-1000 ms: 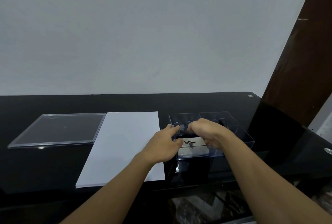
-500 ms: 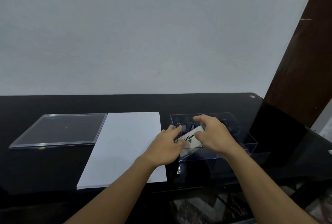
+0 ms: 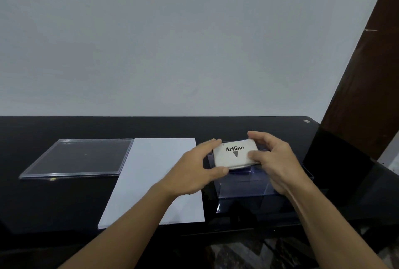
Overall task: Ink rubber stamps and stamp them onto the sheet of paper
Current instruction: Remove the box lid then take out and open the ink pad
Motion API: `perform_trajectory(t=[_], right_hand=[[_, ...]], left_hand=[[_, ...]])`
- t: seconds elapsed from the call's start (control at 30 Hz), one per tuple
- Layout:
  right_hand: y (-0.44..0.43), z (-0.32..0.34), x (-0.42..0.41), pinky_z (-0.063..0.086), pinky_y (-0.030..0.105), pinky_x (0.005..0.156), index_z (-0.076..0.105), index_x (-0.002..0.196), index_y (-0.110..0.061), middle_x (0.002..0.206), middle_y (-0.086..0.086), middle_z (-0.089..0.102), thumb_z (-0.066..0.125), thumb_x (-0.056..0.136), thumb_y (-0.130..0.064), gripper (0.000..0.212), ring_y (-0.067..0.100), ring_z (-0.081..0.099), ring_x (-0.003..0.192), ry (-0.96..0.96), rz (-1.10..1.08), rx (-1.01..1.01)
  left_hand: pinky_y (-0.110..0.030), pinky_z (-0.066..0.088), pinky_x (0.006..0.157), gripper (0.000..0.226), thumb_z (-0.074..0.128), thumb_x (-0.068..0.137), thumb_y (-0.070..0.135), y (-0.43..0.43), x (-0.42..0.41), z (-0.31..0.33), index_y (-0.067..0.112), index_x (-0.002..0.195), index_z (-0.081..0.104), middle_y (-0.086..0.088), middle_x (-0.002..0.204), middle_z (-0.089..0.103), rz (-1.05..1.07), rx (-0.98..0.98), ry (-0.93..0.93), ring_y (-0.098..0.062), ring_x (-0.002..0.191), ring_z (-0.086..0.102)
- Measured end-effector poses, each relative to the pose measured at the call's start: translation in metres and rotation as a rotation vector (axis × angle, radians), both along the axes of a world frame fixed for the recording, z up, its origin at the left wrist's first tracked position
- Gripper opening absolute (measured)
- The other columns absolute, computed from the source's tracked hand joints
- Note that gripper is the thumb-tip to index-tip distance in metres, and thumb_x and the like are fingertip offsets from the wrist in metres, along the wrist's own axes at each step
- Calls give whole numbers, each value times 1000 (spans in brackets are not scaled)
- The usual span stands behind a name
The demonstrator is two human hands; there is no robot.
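A white Artline ink pad case [image 3: 234, 156] is held above the clear plastic box [image 3: 244, 186], tilted so its lid faces me. My left hand [image 3: 194, 173] grips its left edge, thumb at the lower corner and fingers along the top corner. My right hand [image 3: 274, 160] grips its right edge between thumb and fingers. The white sheet of paper [image 3: 155, 178] lies flat on the black table, left of the box. The stamps inside the box are hidden behind the pad and my hands.
A clear plastic lid [image 3: 77, 158] lies flat left of the paper. The black glossy table [image 3: 43, 204] runs to a pale wall at the back. A dark wooden panel [image 3: 364, 74] stands at the right.
The ink pad has come up out of the clear box. Both hands rose with it and now hold it by its two ends above the box.
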State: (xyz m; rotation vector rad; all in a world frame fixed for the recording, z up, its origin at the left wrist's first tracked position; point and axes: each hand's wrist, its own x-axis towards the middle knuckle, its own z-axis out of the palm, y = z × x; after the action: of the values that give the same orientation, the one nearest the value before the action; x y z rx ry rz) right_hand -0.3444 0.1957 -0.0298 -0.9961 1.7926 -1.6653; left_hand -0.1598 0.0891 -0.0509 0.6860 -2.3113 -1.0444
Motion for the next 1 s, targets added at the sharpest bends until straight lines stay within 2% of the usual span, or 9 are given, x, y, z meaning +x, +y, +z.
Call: perform_trajectory(t=[0.1, 0.2, 0.33, 0.43, 0.53, 0.6, 0.73, 0.9, 1.0], right_hand=[[-8, 6, 17, 57, 30, 77, 68, 122, -23, 124, -5, 66, 62, 86, 15, 53, 20, 66, 111, -100, 76, -42], [-21, 7, 39, 57, 42, 94, 67, 122, -27, 128, -8, 65, 64, 87, 12, 53, 20, 67, 112, -86, 151, -50], [-40, 5, 74, 58, 37, 94, 60, 136, -24, 130, -6, 65, 73, 82, 9, 65, 17, 69, 109, -33, 335, 12], [-59, 0, 104, 56, 37, 96, 56, 138, -35, 124, -6, 69, 79, 75, 1, 76, 13, 70, 107, 112, 448, 115], [-79, -6, 138, 58, 24, 82, 51, 141, -35, 121, -4, 70, 77, 80, -1, 74, 10, 70, 103, 215, 509, 171], [-91, -11, 161, 57, 18, 72, 49, 143, -33, 125, -2, 68, 76, 82, -4, 72, 10, 68, 104, 259, 560, 185], [-112, -19, 201, 55, 16, 70, 46, 146, -29, 137, -7, 57, 76, 86, -9, 70, 9, 63, 106, 388, 647, 182], [-137, -28, 238, 53, 27, 96, 43, 149, -21, 146, -3, 50, 75, 87, -13, 70, 16, 56, 120, 545, 739, 214], [-149, -34, 251, 50, 25, 96, 41, 149, -22, 148, -2, 50, 72, 90, -16, 67, 19, 54, 126, 595, 769, 255]], left_hand=[[-34, 38, 108, 70, 70, 82, 46, -10, 21, 11, 39, 143, 38, 24, 145, 41, 39, -30, 24, 3, 131, 37], [-27, 40, 103, 67, 69, 84, 43, -18, 48, 19, 40, 143, 38, 24, 142, 43, 77, -53, 13, 2, 128, 40], [-19, 47, 94, 61, 70, 86, 30, -30, 94, 23, 35, 140, 43, 22, 135, 50, 131, 47, 31, 3, 121, 48], [-31, 50, 97, 61, 73, 84, 18, -42, 136, 18, 28, 138, 47, 16, 131, 57, 162, 173, 89, 1, 118, 55], [-35, 49, 99, 60, 70, 85, 10, -50, 176, 13, 20, 139, 46, 8, 129, 61, 195, 210, 102, -6, 117, 58], [-29, 49, 98, 58, 69, 87, 12, -55, 202, 8, 21, 139, 46, 10, 130, 59, 231, 153, 58, -1, 117, 56], [-25, 48, 97, 52, 67, 88, 31, -68, 251, -4, 41, 135, 46, 24, 133, 50, 341, -14, -120, 5, 119, 49], [-34, 43, 104, 50, 64, 88, 40, -86, 293, -20, 47, 133, 44, 29, 136, 46, 393, -55, -261, 4, 124, 44], [-31, 39, 106, 48, 62, 90, 38, -93, 306, -26, 45, 135, 44, 28, 136, 45, 416, -60, -304, 3, 126, 42]])
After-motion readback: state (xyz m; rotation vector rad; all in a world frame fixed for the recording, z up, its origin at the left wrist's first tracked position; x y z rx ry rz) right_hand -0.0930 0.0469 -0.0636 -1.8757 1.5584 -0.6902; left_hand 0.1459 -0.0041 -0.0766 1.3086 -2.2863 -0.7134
